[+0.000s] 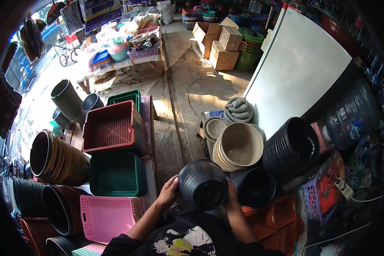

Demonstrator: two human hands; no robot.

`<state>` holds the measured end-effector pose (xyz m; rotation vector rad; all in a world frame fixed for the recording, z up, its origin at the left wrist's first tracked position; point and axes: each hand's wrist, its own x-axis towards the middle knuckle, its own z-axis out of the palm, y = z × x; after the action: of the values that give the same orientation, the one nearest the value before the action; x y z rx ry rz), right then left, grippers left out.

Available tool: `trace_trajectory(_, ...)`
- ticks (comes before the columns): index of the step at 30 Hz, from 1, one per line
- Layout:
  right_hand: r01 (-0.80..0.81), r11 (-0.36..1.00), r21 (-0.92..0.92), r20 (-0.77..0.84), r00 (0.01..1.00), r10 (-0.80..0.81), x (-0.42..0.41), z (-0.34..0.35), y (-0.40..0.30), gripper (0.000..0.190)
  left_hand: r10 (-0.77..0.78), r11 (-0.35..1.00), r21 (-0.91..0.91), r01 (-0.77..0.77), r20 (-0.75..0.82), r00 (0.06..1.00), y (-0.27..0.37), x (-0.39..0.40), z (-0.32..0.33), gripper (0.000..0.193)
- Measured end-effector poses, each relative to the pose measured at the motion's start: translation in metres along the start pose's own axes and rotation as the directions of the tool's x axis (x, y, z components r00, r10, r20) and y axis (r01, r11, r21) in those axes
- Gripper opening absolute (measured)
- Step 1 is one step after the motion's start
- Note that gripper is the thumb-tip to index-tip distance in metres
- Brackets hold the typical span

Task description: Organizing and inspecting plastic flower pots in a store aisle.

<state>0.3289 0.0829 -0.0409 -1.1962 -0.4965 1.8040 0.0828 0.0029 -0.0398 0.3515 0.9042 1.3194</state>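
Observation:
A ribbed black plastic plant pot [200, 179] is held between both hands in front of my torso. My left hand [169, 192] grips its left side, with the thumb showing near the rim. On the opposite side my right hand [232, 194] holds it, the fingers partly hidden behind the pot. The pot is tilted, with a round dark face towards me. Close to my right hand lies a stack of black pots [256, 186]. Just beyond it stands a stack of cream pots [240, 144].
Plastic baskets in red [110, 126], green [115, 174] and pink [110, 219] line my left, beside stacked brown pots [60, 160]. Stone mortars [238, 108] and a white door-like panel [297, 64] stand ahead right. A power strip [344, 188] trails a cable at right. Cardboard boxes [225, 56] sit farther off.

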Motion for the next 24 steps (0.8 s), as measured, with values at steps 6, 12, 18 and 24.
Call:
trace_trajectory(6,0.150,0.987,-0.058,-0.025,0.988,-0.152,-0.018,0.014,-0.018,0.027,-0.006,0.995,0.103,0.006,-0.003,1.000,0.003,0.007,0.018,0.048)
trace_trajectory(12,0.657,0.432,-0.618,0.163,0.645,-0.747,-0.053,0.000,-0.070,0.027,-0.242,0.969,-0.007,0.245,0.142,0.960,0.026,0.020,0.083,0.056)
trace_trajectory(18,0.614,0.636,-0.468,0.113,0.755,-0.646,-0.097,-0.036,-0.126,0.068,0.149,0.809,0.422,-0.409,0.526,0.837,0.016,0.044,0.157,0.079)
trace_trajectory(24,0.723,0.649,-0.235,-0.107,0.645,-0.757,-0.110,-0.094,-0.128,0.061,0.094,0.828,0.288,-0.481,0.774,0.626,-0.005,0.050,0.210,0.077)
